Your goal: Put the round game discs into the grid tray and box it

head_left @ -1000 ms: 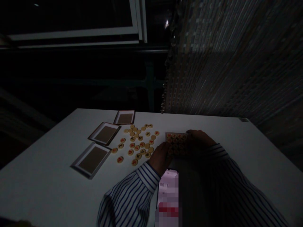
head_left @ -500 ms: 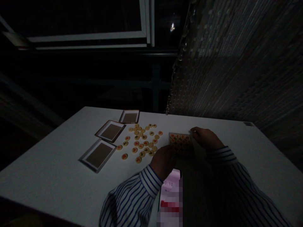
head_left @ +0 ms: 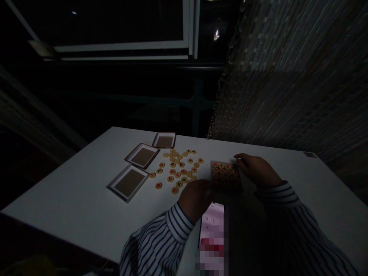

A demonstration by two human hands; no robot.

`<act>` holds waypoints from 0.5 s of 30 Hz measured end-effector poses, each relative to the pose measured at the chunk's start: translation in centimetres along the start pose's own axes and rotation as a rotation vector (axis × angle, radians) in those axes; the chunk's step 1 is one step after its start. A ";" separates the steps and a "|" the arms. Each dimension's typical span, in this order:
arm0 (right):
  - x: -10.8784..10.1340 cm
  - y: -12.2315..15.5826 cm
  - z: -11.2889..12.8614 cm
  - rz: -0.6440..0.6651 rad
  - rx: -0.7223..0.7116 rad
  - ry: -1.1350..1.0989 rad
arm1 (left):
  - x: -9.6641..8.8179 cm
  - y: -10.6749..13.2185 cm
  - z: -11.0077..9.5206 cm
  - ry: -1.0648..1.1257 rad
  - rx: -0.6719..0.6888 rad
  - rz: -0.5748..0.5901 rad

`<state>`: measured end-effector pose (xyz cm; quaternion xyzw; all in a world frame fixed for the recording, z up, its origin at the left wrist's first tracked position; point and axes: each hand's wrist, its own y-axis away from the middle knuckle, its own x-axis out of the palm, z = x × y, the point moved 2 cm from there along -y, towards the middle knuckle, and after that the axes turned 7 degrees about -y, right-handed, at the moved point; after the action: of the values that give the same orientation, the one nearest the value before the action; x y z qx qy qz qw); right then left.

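Observation:
A shallow tray [head_left: 227, 174] holds rows of round wooden xiangqi pieces with red characters; its near part is in deep shadow. My left hand [head_left: 197, 199] hovers at the tray's near left corner, fingers stretched toward it and their tips dark; I see nothing held. At the tray's right side is my right hand [head_left: 258, 168], its index finger extended near the far right corner and the other fingers partly hidden. To the left of the tray, loose xiangqi pieces [head_left: 177, 174] lie scattered, some with red or black characters, some blank side up.
Three shallow rectangular trays or lids [head_left: 128, 183] lie in a slanting row on the left of the white table [head_left: 77, 199]. Between my forearms lies a lit phone [head_left: 212, 230]. A bead curtain [head_left: 276, 76] hangs behind the table's right half. The room is dim.
The view has shifted, so the tabletop things appear farther right. My left hand has drawn back slightly leftward from the tray, now covering some loose pieces. My right hand stays beside the tray.

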<state>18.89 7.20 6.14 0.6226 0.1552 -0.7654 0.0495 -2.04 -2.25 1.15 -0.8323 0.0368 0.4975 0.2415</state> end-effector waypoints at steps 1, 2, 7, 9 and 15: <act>-0.1 0.0 0.2 -0.001 -0.008 -0.007 | -0.3 0.0 0.2 0.006 -0.010 0.009; -0.2 0.0 0.4 -0.002 -0.016 -0.015 | -0.8 0.0 0.4 0.009 -0.015 0.001; -0.4 -0.2 1.3 -0.006 -0.048 -0.043 | -3.5 0.0 3.6 0.086 -0.049 -0.113; -0.3 -0.4 1.7 -0.001 -0.057 -0.048 | -4.6 0.1 5.5 0.077 -0.104 -0.185; 0.2 -1.0 3.2 0.021 -0.128 -0.061 | -7.2 0.3 9.9 -0.007 -0.249 -0.289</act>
<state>15.54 7.17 6.64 0.5961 0.1958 -0.7720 0.1019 -13.72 0.56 3.28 -0.8507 -0.1458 0.4611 0.2058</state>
